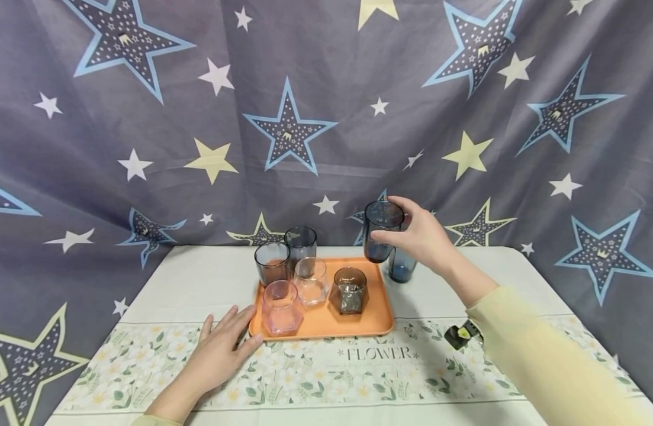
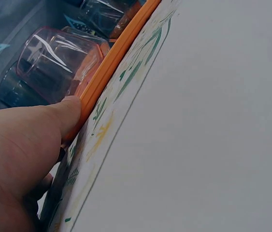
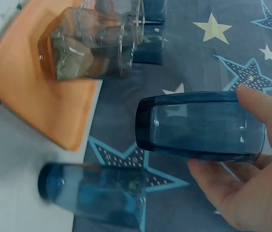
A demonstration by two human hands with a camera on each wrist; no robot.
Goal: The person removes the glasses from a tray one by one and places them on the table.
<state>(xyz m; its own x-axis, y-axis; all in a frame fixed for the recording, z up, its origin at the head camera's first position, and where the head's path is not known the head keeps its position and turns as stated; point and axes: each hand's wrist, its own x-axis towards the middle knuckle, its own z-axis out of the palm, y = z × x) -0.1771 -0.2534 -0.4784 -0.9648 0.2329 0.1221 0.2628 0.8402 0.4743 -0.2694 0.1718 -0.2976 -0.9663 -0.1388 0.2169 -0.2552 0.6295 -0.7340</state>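
A: Risks, quick?

B: Main one: the dark blue, rounded, glass-like tumbler [image 3: 189,128] could clip the lighter blue, tall, glass-like cup [image 1: 402,269] just beside it if lowered carelessly. Smooth walls might also slip, since the fingertips hold it near the rim.

A: Tray?

B: The orange, rectangular, plastic-looking tray [image 1: 326,326] could skid if the left hand [image 1: 219,352] pushes its corner; loaded cups might then bump.

A: Hand states?

B: Right hand [image 1: 422,236]: thumb and fingers clamped on the dark blue tumbler. Left: fingers apart, relaxed, thumb touching the tray's rim.

A: Tumbler versus hand?

B: Inside the right hand's grasp, base hanging clear below the fingers, near the tray's far right corner. Whether it's over the tray or behind it, hard to tell from here.
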